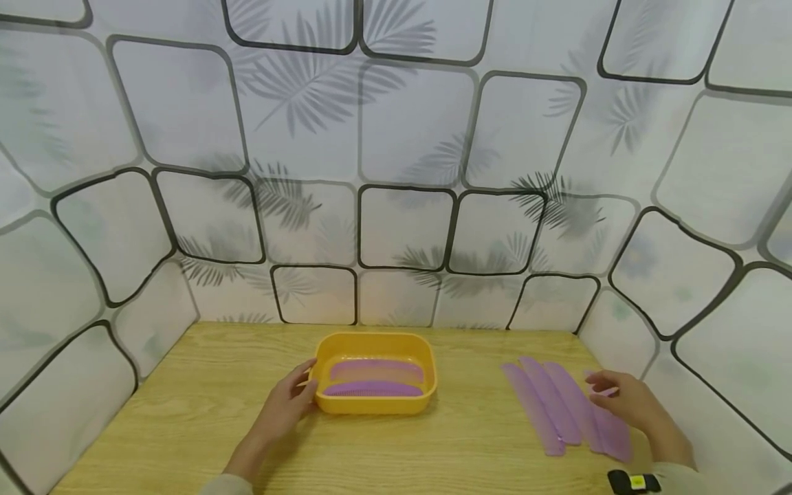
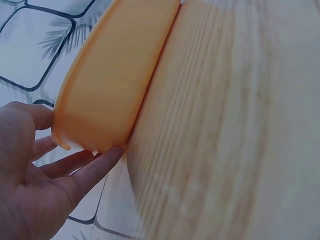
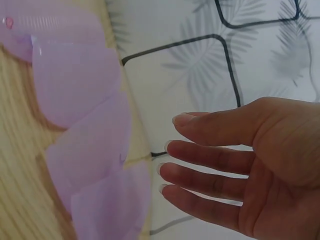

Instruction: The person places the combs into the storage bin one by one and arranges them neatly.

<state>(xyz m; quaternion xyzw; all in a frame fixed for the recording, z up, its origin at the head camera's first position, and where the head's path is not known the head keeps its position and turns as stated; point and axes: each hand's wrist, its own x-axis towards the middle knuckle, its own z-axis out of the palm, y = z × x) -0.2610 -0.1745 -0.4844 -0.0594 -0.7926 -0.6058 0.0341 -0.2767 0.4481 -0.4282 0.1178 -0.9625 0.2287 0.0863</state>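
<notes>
A yellow plastic tray (image 1: pixel 374 405) stands on the table with two purple combs inside, one comb (image 1: pixel 377 371) behind the other comb (image 1: pixel 374 389). My left hand (image 1: pixel 287 399) touches the tray's left end; in the left wrist view its fairly straight fingers (image 2: pixel 97 170) rest against the orange-looking tray wall (image 2: pixel 110 75). On the right, several translucent purple combs (image 1: pixel 535 409) lie overlapping in a fan. Over the rightmost of them hovers my right hand (image 1: pixel 628 402). In the right wrist view that hand (image 3: pixel 240 165) holds nothing, its fingers loosely bent beside the combs (image 3: pixel 80 80).
The wooden table (image 1: pixel 458 454) meets patterned sheeting (image 1: pixel 402 234) at the back and both sides. A stretch of table separates the tray from the fanned combs. A dark band with a yellow patch (image 1: pixel 634 481) circles the right wrist.
</notes>
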